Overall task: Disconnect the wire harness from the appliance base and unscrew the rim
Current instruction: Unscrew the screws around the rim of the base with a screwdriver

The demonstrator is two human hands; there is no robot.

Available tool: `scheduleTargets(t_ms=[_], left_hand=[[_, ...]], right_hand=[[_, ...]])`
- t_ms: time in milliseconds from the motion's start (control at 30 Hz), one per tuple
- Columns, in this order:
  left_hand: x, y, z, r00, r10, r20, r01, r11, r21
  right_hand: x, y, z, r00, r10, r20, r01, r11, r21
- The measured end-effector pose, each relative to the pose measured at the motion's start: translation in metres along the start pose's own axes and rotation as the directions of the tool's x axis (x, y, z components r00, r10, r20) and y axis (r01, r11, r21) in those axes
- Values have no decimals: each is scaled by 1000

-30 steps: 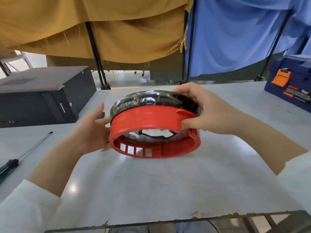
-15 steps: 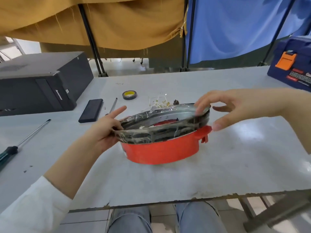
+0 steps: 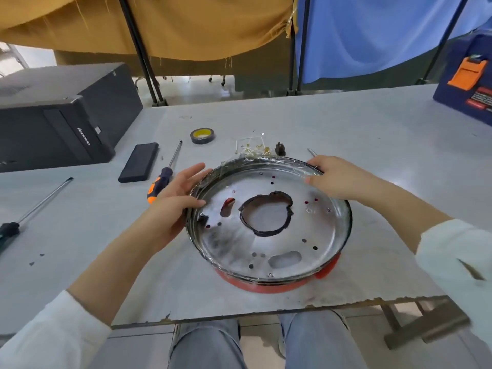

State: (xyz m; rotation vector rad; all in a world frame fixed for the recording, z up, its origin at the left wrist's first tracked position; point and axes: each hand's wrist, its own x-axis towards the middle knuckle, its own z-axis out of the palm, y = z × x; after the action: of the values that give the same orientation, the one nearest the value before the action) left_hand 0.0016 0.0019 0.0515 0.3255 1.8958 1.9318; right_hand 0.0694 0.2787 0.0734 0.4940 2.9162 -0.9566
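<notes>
The round appliance base (image 3: 279, 287) lies flat on the table, its red plastic shell underneath and a shiny metal plate (image 3: 306, 235) with a black-edged centre hole facing up. A dark rim (image 3: 347, 225) wrapped in clear film runs around the plate. My left hand (image 3: 173, 203) rests against the left side of the rim, fingers fairly straight, thumb on the plate's edge. My right hand (image 3: 335, 179) grips the far right part of the rim with curled fingers. Thin wires and small brass parts (image 3: 253, 149) lie just behind the base.
An orange-and-black screwdriver (image 3: 162, 182) lies by my left hand, a long screwdriver (image 3: 40, 203) further left. A black flat case (image 3: 139, 162), a tape roll (image 3: 203, 136), a black computer tower (image 3: 61, 115) and a blue toolbox (image 3: 468, 81) stand around. The table's ragged front edge (image 3: 266, 312) is close.
The base was held on edge with its red side toward me, then turned and laid flat, plate up. Both hands stayed at its rim.
</notes>
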Motion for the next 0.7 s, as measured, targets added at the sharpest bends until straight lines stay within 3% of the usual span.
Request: scheduleTargets(t_ms=[233,700], left_hand=[[19,6,8,988,-121,-98,134,982,134],[30,-1,7,991,-136,-7,133,954,267]], right_hand=[[11,9,3,996,-53,-65,53,999,-6],[21,18,0,994,-81,-79,83,996,16]])
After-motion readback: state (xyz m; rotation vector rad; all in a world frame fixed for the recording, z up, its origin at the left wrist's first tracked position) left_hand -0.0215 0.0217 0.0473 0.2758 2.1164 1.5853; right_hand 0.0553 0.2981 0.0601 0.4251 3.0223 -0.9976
